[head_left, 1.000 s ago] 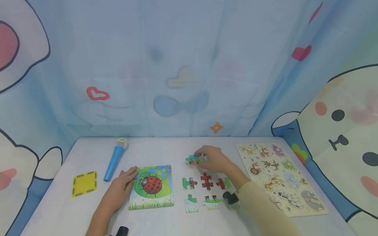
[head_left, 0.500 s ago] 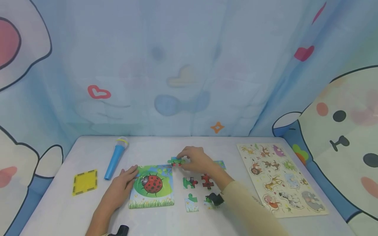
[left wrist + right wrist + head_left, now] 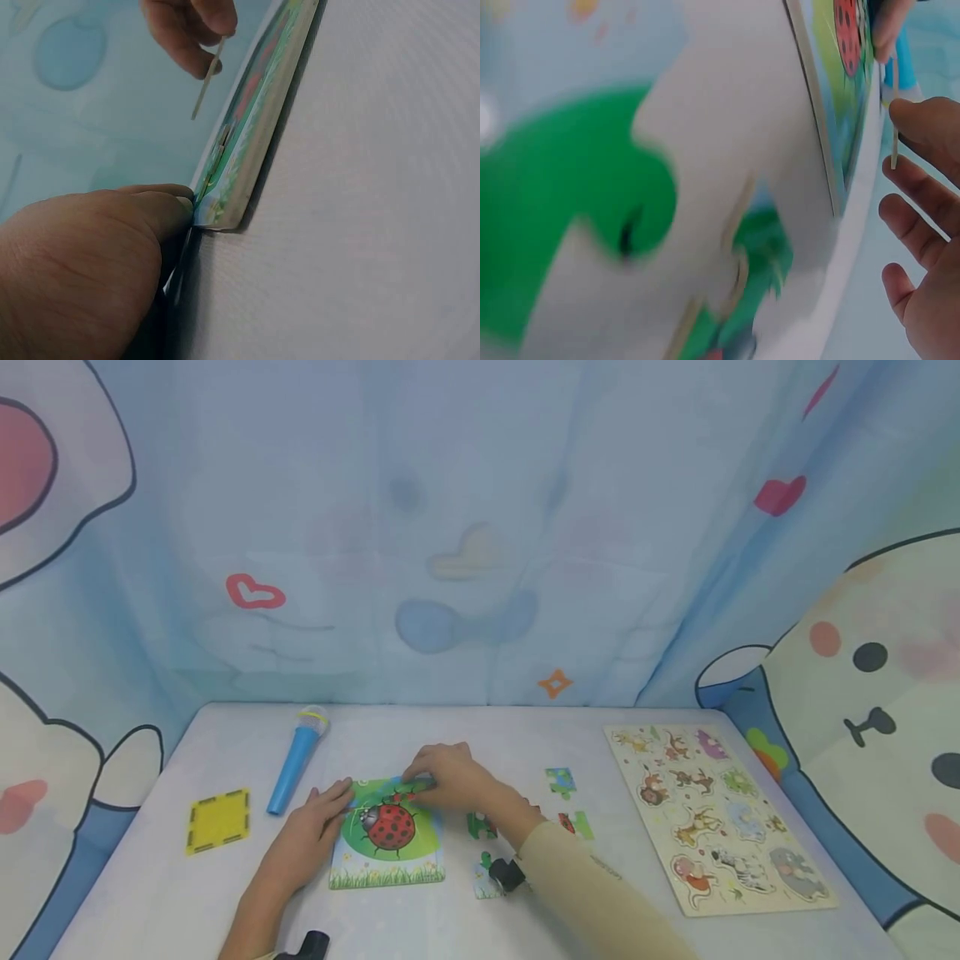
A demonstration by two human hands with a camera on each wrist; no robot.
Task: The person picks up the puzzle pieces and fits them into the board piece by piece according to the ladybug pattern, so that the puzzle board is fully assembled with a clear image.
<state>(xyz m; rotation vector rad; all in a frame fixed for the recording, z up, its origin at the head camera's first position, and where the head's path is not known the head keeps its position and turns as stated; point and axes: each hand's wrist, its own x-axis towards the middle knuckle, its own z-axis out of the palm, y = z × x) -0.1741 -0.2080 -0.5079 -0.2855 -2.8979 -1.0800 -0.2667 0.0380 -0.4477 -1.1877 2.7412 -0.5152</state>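
Observation:
A square ladybug puzzle board [image 3: 386,877] lies on the table, left of centre. My left hand [image 3: 307,835] rests along its left edge, fingers extended; the left wrist view shows a fingertip touching the board's corner. Over the board's top part, my right hand [image 3: 453,781] pinches a jigsaw piece [image 3: 895,142] between thumb and finger. Seen edge-on in the left wrist view, the piece [image 3: 208,82] stays above the board without touching it. Other jigsaw pieces lie to the right, among them a blue-green one [image 3: 560,782] and a red-green one [image 3: 576,823]; my right arm covers several.
A blue toy microphone [image 3: 294,764] and a yellow square frame [image 3: 217,822] lie on the left. On the right is a wooden animal puzzle board [image 3: 720,818]. A cartoon-print curtain [image 3: 480,527] hangs behind the table's far edge.
My right hand has carried the jigsaw piece leftward from the loose pieces to above the ladybug board's top edge. My left hand has stayed on the board.

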